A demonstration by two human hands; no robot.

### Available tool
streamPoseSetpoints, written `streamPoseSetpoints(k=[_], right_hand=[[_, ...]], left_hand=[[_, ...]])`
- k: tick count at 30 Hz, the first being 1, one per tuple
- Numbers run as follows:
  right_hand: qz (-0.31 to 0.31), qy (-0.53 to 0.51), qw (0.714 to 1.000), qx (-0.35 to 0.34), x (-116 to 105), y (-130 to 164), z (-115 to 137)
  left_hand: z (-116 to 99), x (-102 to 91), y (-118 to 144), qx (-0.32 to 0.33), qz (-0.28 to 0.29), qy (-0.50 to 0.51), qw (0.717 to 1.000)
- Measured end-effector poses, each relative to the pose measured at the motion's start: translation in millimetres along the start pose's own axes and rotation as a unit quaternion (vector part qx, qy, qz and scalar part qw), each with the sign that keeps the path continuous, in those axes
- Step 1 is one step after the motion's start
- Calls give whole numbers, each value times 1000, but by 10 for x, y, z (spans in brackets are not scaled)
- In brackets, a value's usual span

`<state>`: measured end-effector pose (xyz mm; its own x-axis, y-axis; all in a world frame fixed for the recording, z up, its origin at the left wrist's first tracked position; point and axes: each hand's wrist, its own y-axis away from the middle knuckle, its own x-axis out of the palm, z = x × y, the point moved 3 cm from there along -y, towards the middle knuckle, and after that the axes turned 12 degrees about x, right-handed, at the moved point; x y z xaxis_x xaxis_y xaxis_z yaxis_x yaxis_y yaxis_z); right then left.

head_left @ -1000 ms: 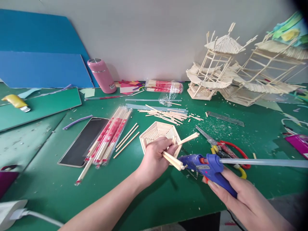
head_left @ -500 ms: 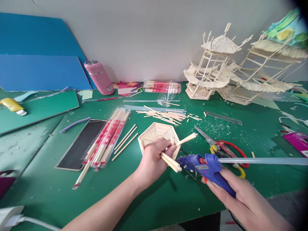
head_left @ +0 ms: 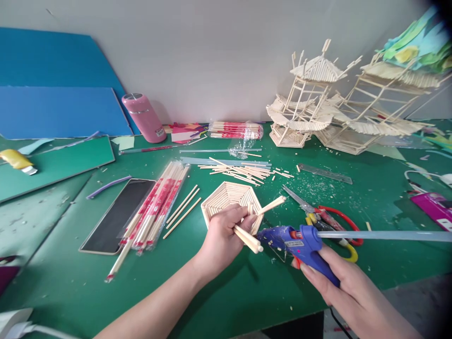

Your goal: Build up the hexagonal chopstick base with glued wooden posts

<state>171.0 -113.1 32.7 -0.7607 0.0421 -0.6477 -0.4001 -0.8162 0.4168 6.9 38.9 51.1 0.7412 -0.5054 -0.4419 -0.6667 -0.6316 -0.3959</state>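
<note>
Both grips stay closed: left hand (head_left: pixel 221 231) round thin pale wooden sticks (head_left: pixel 248 239), right hand (head_left: pixel 341 281) round blue plastic glue gun (head_left: pixel 310 246).

The left hand (head_left: pixel 224 230) pinches over the near side of the hexagonal stick frame (head_left: pixel 233 192). The right hand (head_left: pixel 348 284), curled in a grip, is right of the frame.

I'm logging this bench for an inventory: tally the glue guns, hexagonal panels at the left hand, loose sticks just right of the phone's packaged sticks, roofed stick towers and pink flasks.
Glue gun, in the right hand: 1
Hexagonal panel, at the left hand: 1
Loose sticks: 3
Roofed stick towers: 2
Pink flask: 1
Total: 8
</note>
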Motion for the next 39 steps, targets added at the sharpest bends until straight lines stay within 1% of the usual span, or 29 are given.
streamPoseSetpoints(k=[3, 7, 10, 19, 23, 28, 31, 35, 39], right_hand=[[6, 1, 1000, 12, -7, 7, 37], [24, 2, 1000, -10, -28, 34, 191], [36, 10, 999, -21, -24, 50, 237], [19, -5, 1000, 9, 3, 52, 113], [16, -25, 1000, 2, -22, 81, 112], [-1, -21, 999, 34, -73, 140, 31], [-14, -38, 998, 42, -89, 161, -25], [1, -64, 997, 50, -72, 173, -84], [1, -79, 995, 62, -65, 184, -99]], left_hand=[[-2, -2, 0, -1, -1, 2, 1000], [-4, -5, 1, 0, 1, -5, 1000], [-5, -7, 0, 5, 0, -12, 1000], [-20, -9, -9, 0, 1, -19, 1000], [-32, -6, 3, -6, 9, -15, 1000], [-65, -4, 26, -4, 16, -12, 1000], [-79, -4, 42, 1, 15, -21, 1000], [-72, 6, 80, -4, 17, -38, 999], [-58, 29, 129, -16, 28, -60, 998]])
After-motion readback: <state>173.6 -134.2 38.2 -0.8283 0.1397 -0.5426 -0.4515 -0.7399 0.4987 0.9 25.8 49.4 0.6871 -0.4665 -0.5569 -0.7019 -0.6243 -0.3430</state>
